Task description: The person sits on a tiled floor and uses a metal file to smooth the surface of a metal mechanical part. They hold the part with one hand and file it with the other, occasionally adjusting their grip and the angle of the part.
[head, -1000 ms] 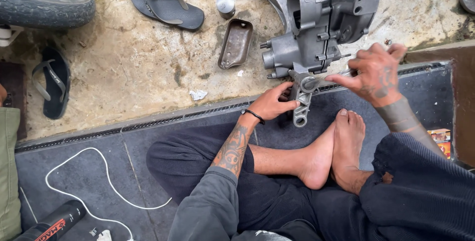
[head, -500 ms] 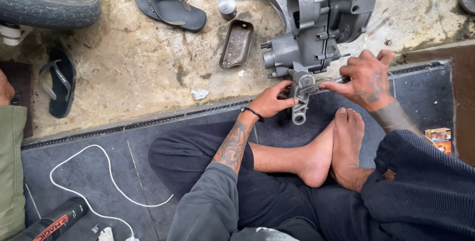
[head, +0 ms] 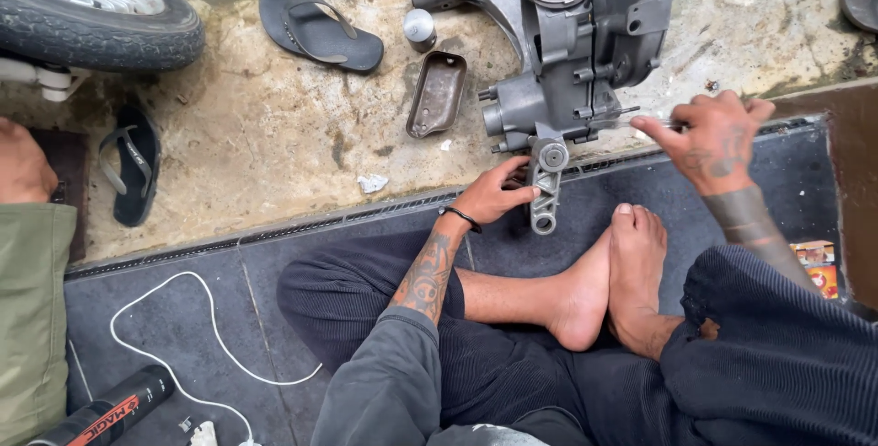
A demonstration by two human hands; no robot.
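A grey metal engine casing (head: 585, 43) lies on the concrete in front of me. From its near end a small bracket arm (head: 546, 188) with two round eyes sticks out toward my bare feet (head: 613, 281). My left hand (head: 494, 194) rests against the left side of that bracket, fingers curled on it. My right hand (head: 709, 135) is at the casing's right side and pinches a thin metal rod or tool (head: 631, 117) that points left into the casing.
A rusty oval metal cover (head: 437, 94) and a small grey cap (head: 421, 27) lie left of the casing. Two dark sandals (head: 320, 30) (head: 133, 171), a wheel (head: 91, 11), a white cord (head: 183, 336), a black can (head: 101, 409). Another person's knee and foot (head: 23, 226) at left.
My right hand has drawn back to the right, off the bracket, now holding the thin rod at the casing's side. My left hand stays on the bracket.
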